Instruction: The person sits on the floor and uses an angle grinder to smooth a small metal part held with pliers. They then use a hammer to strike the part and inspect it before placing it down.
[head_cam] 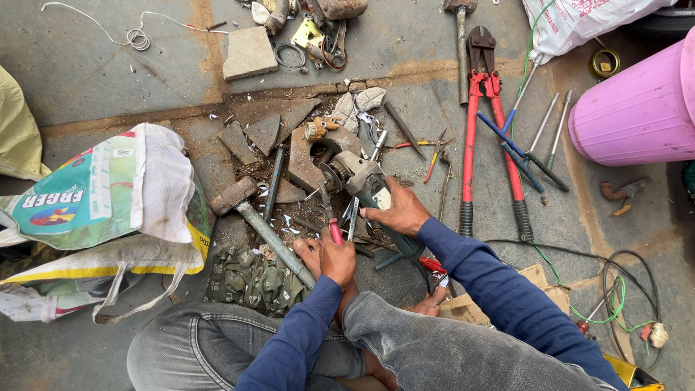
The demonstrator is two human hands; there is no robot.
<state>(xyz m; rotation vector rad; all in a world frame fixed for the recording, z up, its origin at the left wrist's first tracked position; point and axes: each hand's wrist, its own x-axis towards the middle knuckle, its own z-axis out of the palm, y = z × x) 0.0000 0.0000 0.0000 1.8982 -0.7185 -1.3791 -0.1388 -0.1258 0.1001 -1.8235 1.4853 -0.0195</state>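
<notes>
Head view, person seated on a concrete floor (108, 80), knees drawn up, both arms in blue sleeves reaching forward.

Right hand (397, 211): fingers wrapped over the body of an angle grinder (365, 187), clamped on it from above. The grinder's long axis runs from the disc end, up and left of the hand, down and right toward the person's right knee; the disc end lies beside a broken slab piece (304, 163).

Left hand (329, 257): closed round the red handle of a screwdriver (330, 217). Its shaft points up, away from the body, and the tip lies just under the grinder head. The tool therefore lies directly ahead of the left hand, and the grinder head is up and right of it. The two hands are near each other, not touching; the left is nearer the body.

Around them: a sledgehammer (253, 217) lies on the diagonal left of the left hand, head up and left, handle running toward the left wrist. Red-handled bolt cutters (492, 137) lie roughly upright on the floor right of the right hand, well clear of it. A pink bucket (637, 108) is at the right edge, printed sacks (101, 203) at the left edge, and a camouflage cloth (250, 279) by the left knee.
</notes>
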